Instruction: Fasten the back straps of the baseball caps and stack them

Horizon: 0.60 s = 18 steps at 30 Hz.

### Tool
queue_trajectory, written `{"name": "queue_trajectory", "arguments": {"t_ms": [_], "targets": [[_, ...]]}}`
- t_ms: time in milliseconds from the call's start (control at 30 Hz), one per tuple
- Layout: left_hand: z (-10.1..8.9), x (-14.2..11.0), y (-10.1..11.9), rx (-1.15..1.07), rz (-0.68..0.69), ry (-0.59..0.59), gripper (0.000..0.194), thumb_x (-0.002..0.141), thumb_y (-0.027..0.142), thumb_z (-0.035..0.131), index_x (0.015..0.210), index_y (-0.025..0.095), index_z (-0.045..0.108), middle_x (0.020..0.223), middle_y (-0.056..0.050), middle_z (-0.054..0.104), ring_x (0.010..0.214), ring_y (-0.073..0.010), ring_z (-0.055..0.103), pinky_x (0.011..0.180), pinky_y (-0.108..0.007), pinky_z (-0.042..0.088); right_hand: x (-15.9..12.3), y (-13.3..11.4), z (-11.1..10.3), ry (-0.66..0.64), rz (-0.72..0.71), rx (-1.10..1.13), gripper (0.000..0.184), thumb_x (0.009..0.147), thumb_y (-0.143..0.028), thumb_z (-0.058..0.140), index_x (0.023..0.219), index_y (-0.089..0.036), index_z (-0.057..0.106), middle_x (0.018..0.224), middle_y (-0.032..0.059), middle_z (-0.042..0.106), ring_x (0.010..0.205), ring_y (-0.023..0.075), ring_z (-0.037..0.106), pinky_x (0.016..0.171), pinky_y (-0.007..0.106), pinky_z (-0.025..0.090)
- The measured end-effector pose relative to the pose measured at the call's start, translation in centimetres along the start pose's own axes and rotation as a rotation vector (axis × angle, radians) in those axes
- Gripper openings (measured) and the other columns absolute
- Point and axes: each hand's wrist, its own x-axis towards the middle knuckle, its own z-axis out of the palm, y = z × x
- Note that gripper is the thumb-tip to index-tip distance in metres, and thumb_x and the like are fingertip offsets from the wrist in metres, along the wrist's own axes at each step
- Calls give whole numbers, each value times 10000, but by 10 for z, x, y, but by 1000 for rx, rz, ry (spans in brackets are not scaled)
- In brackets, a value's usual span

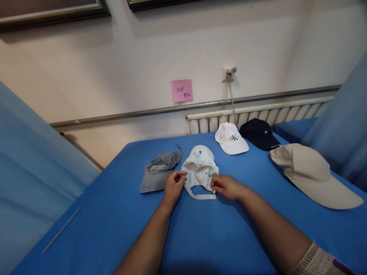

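Observation:
A pale, nearly white baseball cap (199,173) lies on the blue-covered table with its back opening and strap toward me. My left hand (174,187) is at the cap's left edge, thumb and fingers closed on the fabric there. On the other side, my right hand (228,186) pinches the cap's right edge close to the strap end. A small gold-coloured metal piece (213,191) shows at the right fingers; whether it is a buckle or a ring is unclear. Just left of the pale cap lies a grey cap (159,172), its brim toward me.
A white cap (231,138), a dark navy cap (259,133) and a large-brimmed beige cap (312,173) lie to the right. A thin stick (61,230) is at the left. Behind the table are a radiator (258,115) and a metal rail (143,112). Blue curtains (31,183) hang at both sides.

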Motion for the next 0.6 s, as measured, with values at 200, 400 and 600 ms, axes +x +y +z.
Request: {"name": "queue_trajectory", "arguments": {"t_ms": [200, 400, 600], "targets": [[17, -24, 16, 269, 197, -360, 200, 803, 272, 557, 943, 172, 659, 851, -35, 670, 762, -161, 598, 720, -275, 462, 4, 24, 6, -18, 75, 281, 141, 753, -95, 525, 852, -181, 578, 762, -13, 636, 679, 124, 581, 629, 218, 445], [28, -39, 30, 515, 362, -613, 208, 787, 211, 557, 975, 213, 647, 919, -36, 666, 849, -187, 586, 769, -284, 439, -3, 8, -2, -54, 22, 12, 291, 698, -49, 557, 928, -207, 639, 837, -4, 621, 678, 118, 555, 635, 217, 435], [30, -41, 29, 609, 369, -628, 201, 784, 218, 586, 978, 219, 640, 901, -42, 660, 845, -206, 580, 743, -296, 422, -4, -9, -7, -100, -24, -182, 279, 725, -45, 512, 906, -207, 650, 839, 14, 631, 757, 149, 563, 684, 233, 411]]}}
